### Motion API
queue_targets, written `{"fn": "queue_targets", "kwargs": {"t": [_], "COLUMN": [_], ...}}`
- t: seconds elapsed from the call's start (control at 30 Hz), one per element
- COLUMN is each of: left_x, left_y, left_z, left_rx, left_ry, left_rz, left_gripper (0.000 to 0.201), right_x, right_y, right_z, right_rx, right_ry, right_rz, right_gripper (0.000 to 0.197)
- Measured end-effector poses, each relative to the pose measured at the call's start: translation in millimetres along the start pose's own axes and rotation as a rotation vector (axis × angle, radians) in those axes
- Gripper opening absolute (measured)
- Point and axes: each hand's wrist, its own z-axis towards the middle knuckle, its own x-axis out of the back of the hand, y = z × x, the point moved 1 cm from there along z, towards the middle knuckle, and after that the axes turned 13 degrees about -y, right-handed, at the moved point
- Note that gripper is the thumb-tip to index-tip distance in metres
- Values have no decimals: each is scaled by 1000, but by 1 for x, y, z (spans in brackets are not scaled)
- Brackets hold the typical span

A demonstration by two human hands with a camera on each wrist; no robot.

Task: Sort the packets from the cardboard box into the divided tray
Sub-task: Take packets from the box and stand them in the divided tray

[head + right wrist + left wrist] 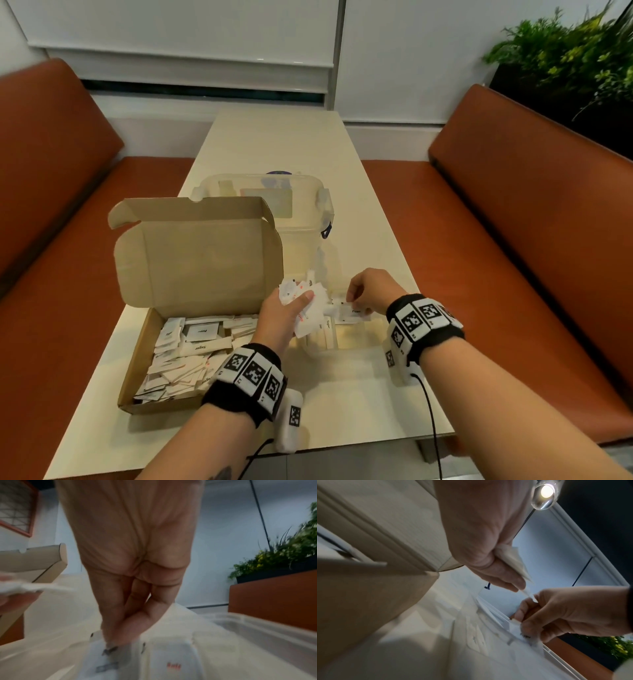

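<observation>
Left hand (286,313) fingers clutch packets (310,301); right hand (368,291) (over tray (356,346)) pinches one packet (352,313).

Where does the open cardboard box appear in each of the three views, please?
Head: cardboard box at left centre on the table, lid raised, packets inside.
Left wrist: fills the left side, seen from low down.
Right wrist: only its lid corner, at the left edge.
Shared landmark: the left hand holding a bunch of packets beside the box.

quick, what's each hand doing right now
Left hand: grips a bunch of packets above the table.
Right hand: pinches a single pepper packet over the clear divided tray.
</observation>
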Motion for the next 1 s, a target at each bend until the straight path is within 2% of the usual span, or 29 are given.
{"fn": "queue_targets", "kwargs": {"t": [0.1,0.27,0.5,0.77,0.87,1.0], "left_x": [2,6,10,11,10,10], "left_y": [0,0,1,1,0,-2], "left_z": [0,-2,-4,0,2,4], "left_rx": [-11,-19,-17,-7,-9,-10], "left_ry": [22,44,47,36,32,22], "left_rz": [2,-15,-16,11,5,17], "left_gripper": [24,20,22,25,29,24], "right_x": [-7,-16,-12,-8,-8,-11], "right_y": [-7,-16,-19,-24,-28,-27], "right_z": [11,22,26,20,22,26], "right_rx": [2,-13,-33,-132,-167,-185], "right_ry": [14,0,70,-91,-112,-133], "right_rz": [-127,-282,-338,-358,-358,-368], "right_gripper": [22,21,23,28,28,27]}}
